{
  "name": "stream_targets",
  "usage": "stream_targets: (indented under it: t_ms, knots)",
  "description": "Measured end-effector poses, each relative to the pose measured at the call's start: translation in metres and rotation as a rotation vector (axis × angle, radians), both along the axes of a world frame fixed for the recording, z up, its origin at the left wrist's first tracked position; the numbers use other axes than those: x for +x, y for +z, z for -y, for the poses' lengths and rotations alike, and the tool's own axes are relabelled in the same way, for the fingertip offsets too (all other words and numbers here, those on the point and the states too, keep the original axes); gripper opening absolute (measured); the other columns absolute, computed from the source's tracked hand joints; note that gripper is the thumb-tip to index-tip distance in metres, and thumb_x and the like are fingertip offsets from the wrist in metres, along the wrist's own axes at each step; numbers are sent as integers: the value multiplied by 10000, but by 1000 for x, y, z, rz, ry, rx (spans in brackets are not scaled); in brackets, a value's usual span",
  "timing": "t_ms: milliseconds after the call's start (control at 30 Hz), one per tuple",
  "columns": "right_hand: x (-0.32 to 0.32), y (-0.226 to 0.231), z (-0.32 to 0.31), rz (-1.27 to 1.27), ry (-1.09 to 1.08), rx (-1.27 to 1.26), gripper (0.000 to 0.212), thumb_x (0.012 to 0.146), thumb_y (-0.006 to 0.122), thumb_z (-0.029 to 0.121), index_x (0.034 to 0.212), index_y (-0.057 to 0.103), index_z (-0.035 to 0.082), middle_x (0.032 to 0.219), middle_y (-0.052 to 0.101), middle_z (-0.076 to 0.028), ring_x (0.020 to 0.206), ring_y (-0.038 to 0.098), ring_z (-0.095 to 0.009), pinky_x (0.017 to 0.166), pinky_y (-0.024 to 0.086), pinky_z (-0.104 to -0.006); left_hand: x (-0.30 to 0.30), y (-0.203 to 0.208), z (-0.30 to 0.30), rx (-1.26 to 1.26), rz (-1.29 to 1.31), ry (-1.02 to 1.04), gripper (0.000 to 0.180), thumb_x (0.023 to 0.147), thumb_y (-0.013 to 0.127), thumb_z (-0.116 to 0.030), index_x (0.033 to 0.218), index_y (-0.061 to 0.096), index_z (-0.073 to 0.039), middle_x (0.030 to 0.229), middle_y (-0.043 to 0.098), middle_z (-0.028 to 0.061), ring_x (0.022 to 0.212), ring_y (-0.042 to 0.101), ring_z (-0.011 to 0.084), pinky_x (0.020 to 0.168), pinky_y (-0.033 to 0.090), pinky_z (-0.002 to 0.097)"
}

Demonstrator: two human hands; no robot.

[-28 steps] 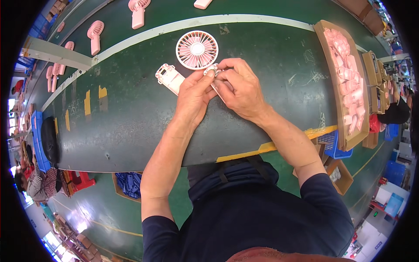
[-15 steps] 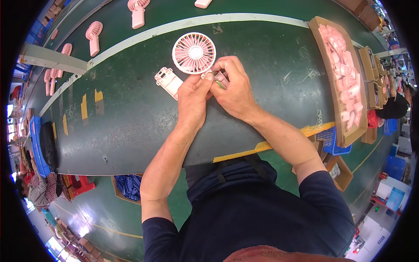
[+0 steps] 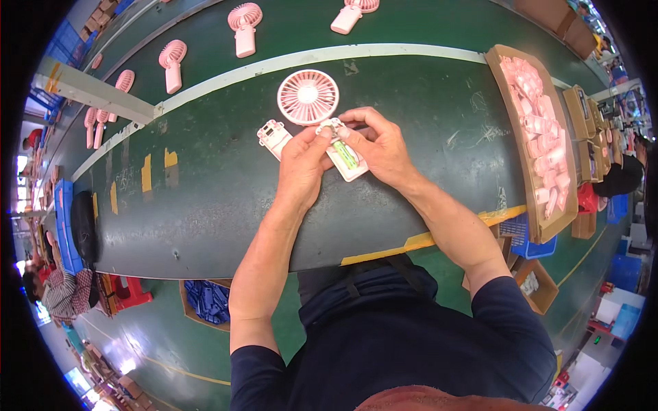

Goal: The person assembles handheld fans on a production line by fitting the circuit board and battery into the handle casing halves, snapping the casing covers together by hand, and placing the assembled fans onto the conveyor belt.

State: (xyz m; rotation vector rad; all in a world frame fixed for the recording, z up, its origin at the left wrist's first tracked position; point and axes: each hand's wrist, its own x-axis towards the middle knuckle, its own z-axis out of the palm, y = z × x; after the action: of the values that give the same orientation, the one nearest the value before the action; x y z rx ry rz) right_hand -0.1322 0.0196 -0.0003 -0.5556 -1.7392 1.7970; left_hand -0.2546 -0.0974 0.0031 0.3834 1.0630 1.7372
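Between my two hands is a pink handheld fan, its round caged head (image 3: 308, 96) pointing away from me. Its handle (image 3: 351, 166) lies opened toward me, with a green cylindrical battery (image 3: 345, 155) showing inside. My left hand (image 3: 302, 155) grips the handle's left side near the neck, thumb on top. From the right, my right hand (image 3: 381, 148) holds the same handle, its thumb pressed at the neck and fingers curled around the far side. A loose pale pink handle cover (image 3: 274, 140) lies on the bench just left of my left hand, partly hidden by it.
Beyond a white rail (image 3: 329, 52), several pink fans (image 3: 245, 31) lie on a green belt. A cardboard tray (image 3: 548, 226) of pink parts stands at the bench's right end. Yellow tape (image 3: 391, 250) runs along the near edge. A box of blue pieces (image 3: 207, 301) sits below at left.
The fan's handle has turned into view between my hands, showing the battery, and my right hand has opened out around it. The view has shifted slightly; the belt fans appear farther right.
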Motion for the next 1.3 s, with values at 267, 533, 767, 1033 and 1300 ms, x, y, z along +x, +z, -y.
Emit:
stream_targets:
  t_ms: [267, 533, 767, 1033, 1300]
  knots:
    - [-4, -2, 6, -40, -32, 119, 236, 959, 706, 60, 1171, 680, -40, 1131, 624, -69, 931, 640, -118, 763, 565, -242, -1, 7, 3, 22, -59, -77, 309, 1068, 552, -191, 1247, 611, 54, 1121, 694, 111, 996, 701, 168, 910, 594, 329]
    - [-6, 0, 9, -126, -56, 9, 172, 955, 705, 37, 1103, 686, -50, 1108, 612, -58, 940, 629, -110, 788, 566, -243, 1, 9, 3, 29, -108, -85, 308, 1070, 554, -211, 1226, 620, 46, 1085, 693, 96, 969, 695, 148, 872, 593, 313]
    - [-10, -3, 15, -68, -83, -124, 155, 970, 701, 72, 1081, 694, -36, 1027, 663, -50, 894, 662, -101, 755, 573, -249, 0, 1, 3, 44, -104, -64, 316, 1073, 547, -233, 1225, 622, 33, 1105, 705, 100, 953, 711, 163, 864, 605, 330]
    - [-36, 1, 18, -30, -137, 163, 225, 1000, 645, 190, 1082, 698, -13, 1018, 694, -83, 842, 676, -152, 715, 543, -284, -16, 44, 34, 137, -117, 193, 353, 1061, 564, -249, 1199, 616, 71, 1102, 709, 172, 976, 724, 263, 912, 588, 393]
    - [-53, 3, 48, 224, 149, 1237, 288, 830, 760, 257, 1024, 670, 63, 1108, 613, -107, 1003, 590, -317, 795, 505, -454, 36, 28, 123, 47, 61, 386, 351, 1088, 465, -195, 1289, 532, 85, 1218, 660, 276, 1107, 682, 348, 994, 560, 460]
